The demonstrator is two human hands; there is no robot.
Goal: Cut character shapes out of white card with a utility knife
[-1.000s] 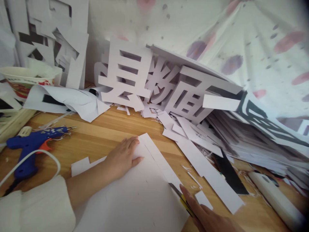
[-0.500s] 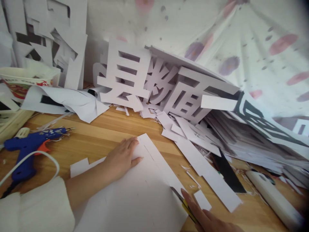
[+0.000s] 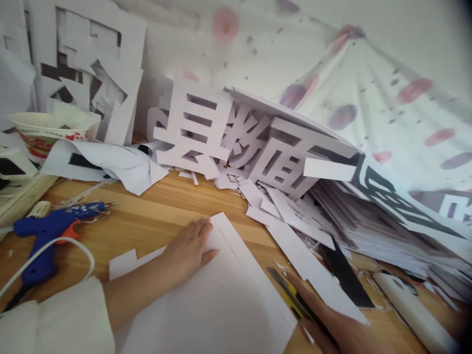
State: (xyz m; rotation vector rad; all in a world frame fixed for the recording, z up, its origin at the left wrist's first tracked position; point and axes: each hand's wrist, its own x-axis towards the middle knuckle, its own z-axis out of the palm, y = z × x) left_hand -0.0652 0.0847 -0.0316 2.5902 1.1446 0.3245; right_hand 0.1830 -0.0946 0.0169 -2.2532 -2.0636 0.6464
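Note:
My left hand [image 3: 189,253] lies on the far corner of a white sheet of board [image 3: 236,300], thumb apart from the fingers, pressing it against the wooden table. A thin dark line runs along the sheet near its right edge. My right hand [image 3: 328,314], blurred, is closed around a yellow and black utility knife [image 3: 291,297] with its blade out, to the right of the sheet's edge. A smaller white piece [image 3: 123,263] shows beyond my left forearm.
A blue glue gun [image 3: 51,231] with a white cord lies at the left, near a paper bowl [image 3: 55,129]. Cut-out white characters [image 3: 197,132] lean at the back. White strips [image 3: 295,250], scraps, a black piece [image 3: 348,275] and a pale, phone-like object [image 3: 409,309] lie at right.
My right hand has moved the knife off the sheet, to the right and slightly up in the picture. My left hand stays on the sheet. The view has tilted up a little.

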